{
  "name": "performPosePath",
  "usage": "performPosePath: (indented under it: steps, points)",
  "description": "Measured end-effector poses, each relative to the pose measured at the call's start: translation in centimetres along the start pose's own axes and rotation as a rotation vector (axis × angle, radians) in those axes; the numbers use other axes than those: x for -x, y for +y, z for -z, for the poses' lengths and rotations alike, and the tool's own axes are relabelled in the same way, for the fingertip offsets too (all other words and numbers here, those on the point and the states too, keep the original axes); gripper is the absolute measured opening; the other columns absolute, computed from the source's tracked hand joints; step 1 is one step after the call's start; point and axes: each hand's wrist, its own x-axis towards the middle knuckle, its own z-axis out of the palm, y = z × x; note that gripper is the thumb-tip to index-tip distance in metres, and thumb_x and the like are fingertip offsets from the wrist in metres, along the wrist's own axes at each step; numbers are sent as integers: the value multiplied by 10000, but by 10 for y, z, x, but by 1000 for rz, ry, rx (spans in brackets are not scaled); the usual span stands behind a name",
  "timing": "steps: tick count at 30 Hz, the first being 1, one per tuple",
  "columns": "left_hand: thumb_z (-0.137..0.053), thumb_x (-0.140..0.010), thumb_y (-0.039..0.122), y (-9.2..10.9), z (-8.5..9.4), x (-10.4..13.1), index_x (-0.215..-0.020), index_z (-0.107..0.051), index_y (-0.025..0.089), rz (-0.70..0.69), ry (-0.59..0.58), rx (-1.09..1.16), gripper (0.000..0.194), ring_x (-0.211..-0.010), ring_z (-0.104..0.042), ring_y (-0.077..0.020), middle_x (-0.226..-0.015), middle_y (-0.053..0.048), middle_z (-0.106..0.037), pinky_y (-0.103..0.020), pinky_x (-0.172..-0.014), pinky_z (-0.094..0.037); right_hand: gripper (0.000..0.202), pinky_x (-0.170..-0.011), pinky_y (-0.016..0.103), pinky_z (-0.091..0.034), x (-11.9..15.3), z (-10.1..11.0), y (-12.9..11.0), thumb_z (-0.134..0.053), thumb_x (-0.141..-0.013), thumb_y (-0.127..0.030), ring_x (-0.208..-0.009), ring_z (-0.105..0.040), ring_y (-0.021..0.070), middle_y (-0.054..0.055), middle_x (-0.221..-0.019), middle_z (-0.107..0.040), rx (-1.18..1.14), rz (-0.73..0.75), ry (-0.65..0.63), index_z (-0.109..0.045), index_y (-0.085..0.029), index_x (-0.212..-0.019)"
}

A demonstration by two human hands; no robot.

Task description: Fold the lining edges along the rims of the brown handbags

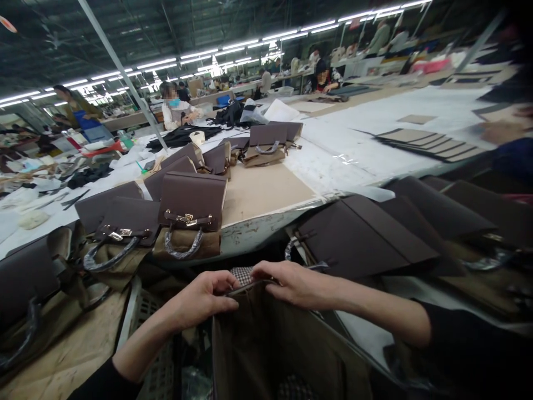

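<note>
A dark brown bag piece (pixel 266 344) with a checkered lining (pixel 242 275) hangs upright in front of me, near the bottom centre. My left hand (pixel 210 300) pinches its top edge between thumb and fingers. Just to the right, my right hand (pixel 287 283) grips the same edge, fingers bent over it. The two hands are a short gap apart. The lower part of the piece runs out of view, and my right fingertips are partly hidden behind the edge.
Brown handbags (pixel 194 200) with wrapped handles line the worktable (pixel 266 219) at left. More brown bags (pixel 362 236) lie at right. A plastic crate (pixel 145 316) stands at lower left. Striped panels (pixel 428 143) lie at right. People sit across the table; a blurred hand is at far right.
</note>
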Motion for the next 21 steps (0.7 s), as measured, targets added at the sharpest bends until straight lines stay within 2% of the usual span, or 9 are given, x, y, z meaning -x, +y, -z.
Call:
performPosePath:
  steps: [2, 4, 11, 21]
  points:
    - [-696, -719, 175, 1, -2, -2, -872, -591, 139, 8, 53, -50, 189, -675, -498, -110, -752, 20, -611, -239, -635, -365, 341, -848, 293, -436, 0, -4, 1, -589, -796, -123, -972, -593, 181, 20, -1053, -645, -88, 49, 97, -572, -226, -1120]
    - [-700, -709, 179, 2, -3, -2, -827, -567, 146, 23, 101, -92, 181, -637, -461, -96, -699, 43, -567, -228, -594, -332, 299, -834, 275, -430, -1, -6, 2, -659, -770, -132, -945, -579, 161, -11, -1008, -622, -117, 82, 126, -578, -231, -1040]
    - [-696, -710, 172, -1, -5, -1, -806, -522, 159, -19, 178, -138, 199, -605, -397, -79, -671, 69, -490, -224, -549, -289, 207, -831, 275, -426, -17, -9, 8, -703, -797, -185, -927, -577, 157, -21, -988, -627, -111, 178, 77, -638, -243, -984]
    - [-708, -715, 182, -2, -5, 5, -794, -501, 164, -17, 205, -126, 223, -586, -370, -73, -646, 78, -457, -228, -540, -265, 121, -768, 269, -447, -24, -13, 1, -723, -788, -250, -844, -598, 163, -19, -900, -664, -103, 139, 86, -670, -226, -893]
